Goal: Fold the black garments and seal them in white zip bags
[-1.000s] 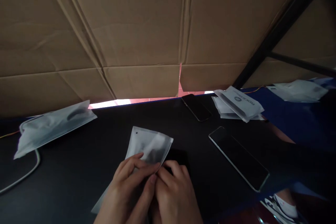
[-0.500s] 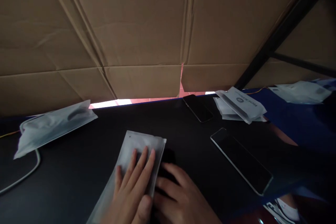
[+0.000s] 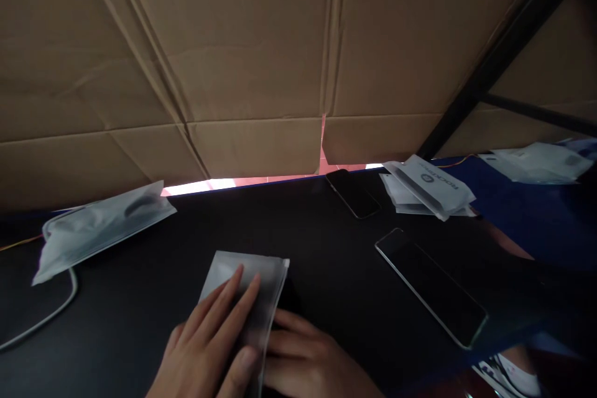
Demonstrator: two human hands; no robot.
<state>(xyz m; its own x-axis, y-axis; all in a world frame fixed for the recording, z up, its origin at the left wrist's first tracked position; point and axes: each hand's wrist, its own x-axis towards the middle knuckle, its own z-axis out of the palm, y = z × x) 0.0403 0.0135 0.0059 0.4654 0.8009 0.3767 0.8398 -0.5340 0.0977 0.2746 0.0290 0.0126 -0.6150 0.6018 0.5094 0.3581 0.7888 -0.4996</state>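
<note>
A frosted zip bag [image 3: 261,264] lies in front of me, its white slider at the top right corner. My left hand [image 3: 209,336] rests flat on top of it with fingers stretched out. At the bag's right edge, my right hand [image 3: 312,354] has its fingers bent and close together against the edge; the fingertips are partly hidden by the bag. The bag's lower end is covered by my hands, and I cannot make out what is inside.
Two dark phones lie to the right, a smaller one [image 3: 353,193] and a larger one [image 3: 431,289]. Printed pouches [image 3: 431,186] are stacked behind them. A filled frosted bag [image 3: 107,224] and a white cable [image 3: 46,326] are at left. Cardboard [image 3: 256,43] walls the back.
The bag has shifted down toward me. My left hand has slid left and turned, its fingers now slanting to the upper right. My right hand has moved slightly down with the bag's edge.
</note>
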